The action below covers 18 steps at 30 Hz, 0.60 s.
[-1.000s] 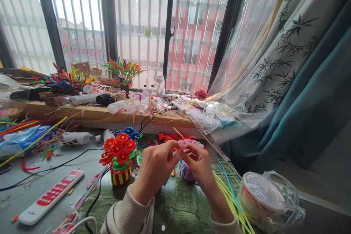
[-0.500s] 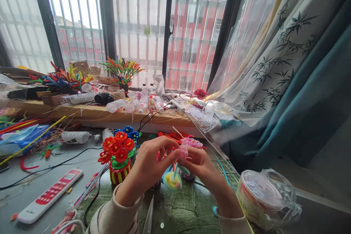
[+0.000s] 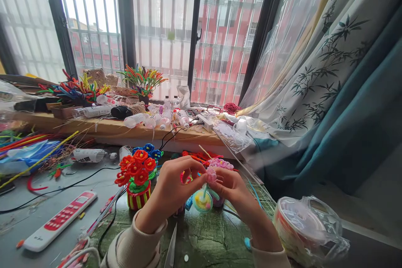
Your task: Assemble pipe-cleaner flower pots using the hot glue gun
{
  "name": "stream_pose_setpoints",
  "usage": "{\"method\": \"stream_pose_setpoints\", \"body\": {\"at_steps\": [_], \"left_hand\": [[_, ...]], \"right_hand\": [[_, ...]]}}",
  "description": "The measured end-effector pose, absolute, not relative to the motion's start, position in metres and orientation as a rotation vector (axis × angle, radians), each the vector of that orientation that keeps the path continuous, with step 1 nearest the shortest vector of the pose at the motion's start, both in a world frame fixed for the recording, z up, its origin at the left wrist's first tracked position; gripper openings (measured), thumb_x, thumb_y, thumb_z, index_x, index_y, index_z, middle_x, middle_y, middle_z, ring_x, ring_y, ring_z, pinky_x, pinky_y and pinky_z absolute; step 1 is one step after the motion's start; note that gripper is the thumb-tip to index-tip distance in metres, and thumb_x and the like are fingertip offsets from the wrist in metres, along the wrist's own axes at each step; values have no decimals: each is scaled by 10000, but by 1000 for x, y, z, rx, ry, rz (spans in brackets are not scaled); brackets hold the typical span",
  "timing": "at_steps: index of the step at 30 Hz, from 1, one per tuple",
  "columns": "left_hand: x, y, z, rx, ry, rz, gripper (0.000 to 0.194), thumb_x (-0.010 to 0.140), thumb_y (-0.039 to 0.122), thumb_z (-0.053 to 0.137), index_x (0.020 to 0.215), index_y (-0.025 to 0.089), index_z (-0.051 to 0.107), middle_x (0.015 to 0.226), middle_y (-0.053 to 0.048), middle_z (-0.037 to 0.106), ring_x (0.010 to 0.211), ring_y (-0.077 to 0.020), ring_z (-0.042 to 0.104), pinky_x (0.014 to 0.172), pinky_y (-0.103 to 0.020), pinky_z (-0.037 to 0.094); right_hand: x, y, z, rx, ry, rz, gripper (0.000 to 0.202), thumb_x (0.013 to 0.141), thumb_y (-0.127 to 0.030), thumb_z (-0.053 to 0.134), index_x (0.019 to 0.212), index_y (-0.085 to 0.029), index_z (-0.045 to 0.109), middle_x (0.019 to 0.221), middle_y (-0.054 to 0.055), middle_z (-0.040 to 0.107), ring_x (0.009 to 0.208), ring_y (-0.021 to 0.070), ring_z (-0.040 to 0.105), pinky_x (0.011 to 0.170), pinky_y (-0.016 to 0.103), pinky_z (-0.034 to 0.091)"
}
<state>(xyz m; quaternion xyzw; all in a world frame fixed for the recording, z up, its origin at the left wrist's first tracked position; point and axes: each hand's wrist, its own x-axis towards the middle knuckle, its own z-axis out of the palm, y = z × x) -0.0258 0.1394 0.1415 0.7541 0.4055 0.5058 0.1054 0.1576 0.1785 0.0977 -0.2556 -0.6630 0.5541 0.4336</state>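
Above the table's middle, my left hand [image 3: 176, 184] pinches a small pink fuzzy flower [image 3: 211, 174] between thumb and fingers. My right hand [image 3: 235, 190] closes on the same flower from the other side, its fingertips partly hidden. A pale green stem runs down from the flower to a round yellow-and-teal fuzzy base [image 3: 202, 202], which hangs tilted below my hands. Behind my right hand stands a bunch of pink flowers [image 3: 221, 163], its pot mostly covered. Left of my left hand is a striped pot [image 3: 138, 199] with red flowers [image 3: 136, 167]; blue flowers [image 3: 150, 151] show behind it.
A pointed metal blade [image 3: 171, 247] lies near the front edge. A white-and-red remote [image 3: 61, 220] and black cable are on the left. A plastic-wrapped spool [image 3: 301, 217] sits at the right. Several bottles [image 3: 135, 120] and fuzzy-stem plants [image 3: 143, 81] crowd the windowsill.
The round base has swung slightly up and to the right beneath my hands. Both hands keep their hold on the pink flower. The whole view has shifted a little.
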Motion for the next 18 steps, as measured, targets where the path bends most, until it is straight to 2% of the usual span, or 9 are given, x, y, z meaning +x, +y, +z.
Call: {"method": "stream_pose_setpoints", "body": {"at_steps": [3, 8, 13, 18], "left_hand": [[-26, 141, 138, 2224, 1238, 1525, 101, 840, 262, 700, 759, 205, 722, 687, 25, 666, 591, -93, 509, 580, -229, 383], [-24, 143, 134, 2220, 1315, 1579, 79, 838, 234, 700, 766, 209, 718, 641, 47, 607, 562, -87, 475, 563, -232, 352], [-21, 143, 132, 2223, 1317, 1621, 56, 840, 223, 698, 790, 220, 724, 630, 58, 589, 558, -84, 475, 565, -226, 353], [-20, 144, 133, 2218, 1288, 1636, 77, 858, 262, 697, 801, 216, 724, 644, 55, 605, 556, -81, 482, 560, -218, 362]], "right_hand": [[161, 177, 102, -711, -1606, 1300, 422, 782, -591, 745, 952, -204, 746, 938, 55, 740, 866, 216, 684, 751, 298, 529], [165, 167, 114, -767, -1656, 1032, 449, 816, -603, 704, 1078, -241, 746, 1047, 64, 754, 875, 214, 675, 768, 309, 524], [157, 159, 121, -876, -1683, 738, 366, 807, -534, 747, 1004, -227, 769, 922, 55, 757, 765, 196, 634, 676, 295, 497], [151, 158, 121, -841, -1621, 744, 295, 823, -493, 740, 960, -235, 780, 837, 33, 741, 722, 176, 631, 645, 274, 488]]}}
